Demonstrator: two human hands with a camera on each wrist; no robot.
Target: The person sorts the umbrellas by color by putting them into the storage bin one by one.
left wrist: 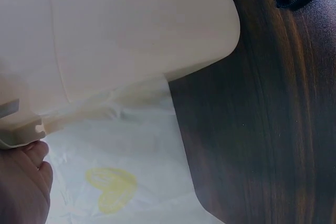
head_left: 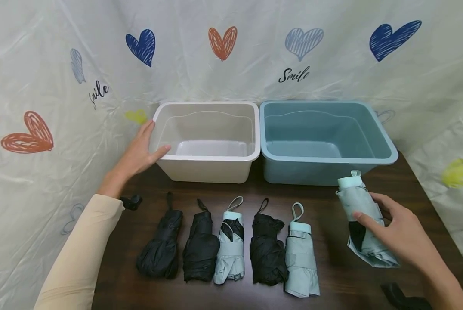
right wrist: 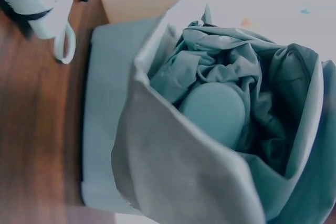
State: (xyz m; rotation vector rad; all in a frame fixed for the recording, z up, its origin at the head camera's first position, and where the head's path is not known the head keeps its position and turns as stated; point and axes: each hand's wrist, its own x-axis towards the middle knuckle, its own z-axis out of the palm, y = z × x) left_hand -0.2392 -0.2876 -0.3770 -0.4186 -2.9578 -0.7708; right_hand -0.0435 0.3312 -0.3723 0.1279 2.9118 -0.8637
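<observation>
Head view: I count six folded umbrellas and two bins side by side. Five lie in a row on the counter (head_left: 344, 286), three black umbrellas (head_left: 160, 245) and two pale umbrellas (head_left: 302, 258), long axes running roughly front to back, wrist loops at the far end. The sixth, the held umbrella (head_left: 362, 202), is just in front of the right end of the blue bin (head_left: 305, 172); its axis slants, handle end pointing up-left, fabric end down-right. I see the right hand (head_left: 403, 230) curled round it, and the left hand (head_left: 136, 153) gripping the left rim of the beige bin (head_left: 206, 171).
</observation>
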